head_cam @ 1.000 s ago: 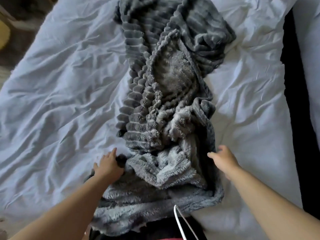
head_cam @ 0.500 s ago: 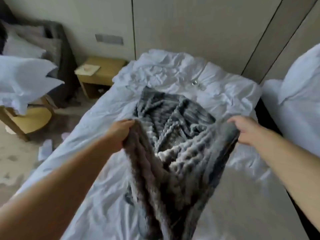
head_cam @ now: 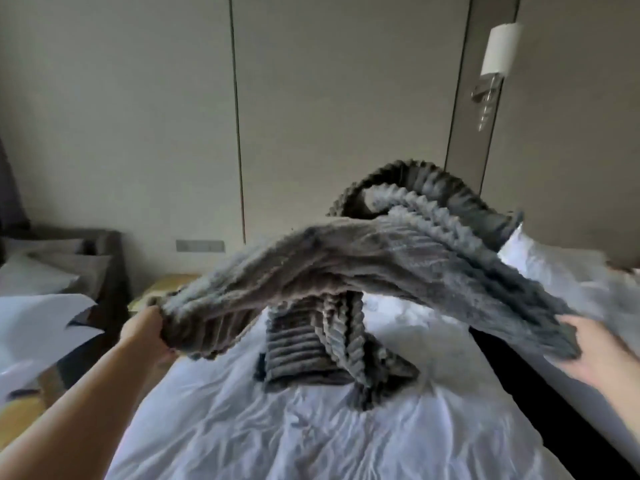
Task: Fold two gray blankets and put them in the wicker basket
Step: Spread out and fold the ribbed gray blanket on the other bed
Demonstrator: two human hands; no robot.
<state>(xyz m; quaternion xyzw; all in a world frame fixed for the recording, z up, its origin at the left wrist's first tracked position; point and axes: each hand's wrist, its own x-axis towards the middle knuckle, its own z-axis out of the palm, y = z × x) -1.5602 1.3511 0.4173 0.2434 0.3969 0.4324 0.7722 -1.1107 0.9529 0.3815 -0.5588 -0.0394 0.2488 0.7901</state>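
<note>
A gray ribbed blanket (head_cam: 363, 258) is up in the air above the white bed (head_cam: 311, 427), stretched between my two hands and arching high at the back. My left hand (head_cam: 145, 329) grips its left corner at the bed's left side. My right hand (head_cam: 595, 348) holds the right corner near the frame's right edge. The far part of the blanket hangs down in a twisted column and its lower end rests on the sheet. No wicker basket and no second blanket are in view.
A second white bed (head_cam: 554, 271) stands to the right across a dark gap. At the left are a wooden nightstand (head_cam: 162, 285), a dark armchair with cushions (head_cam: 69, 265) and white bedding. A wall lamp (head_cam: 495, 60) hangs on the panelled wall.
Both hands took hold of the blanket's near edge on the bed, raised it and spread apart. The blanket now flies up in an arch, and my view has tilted up toward the wall.
</note>
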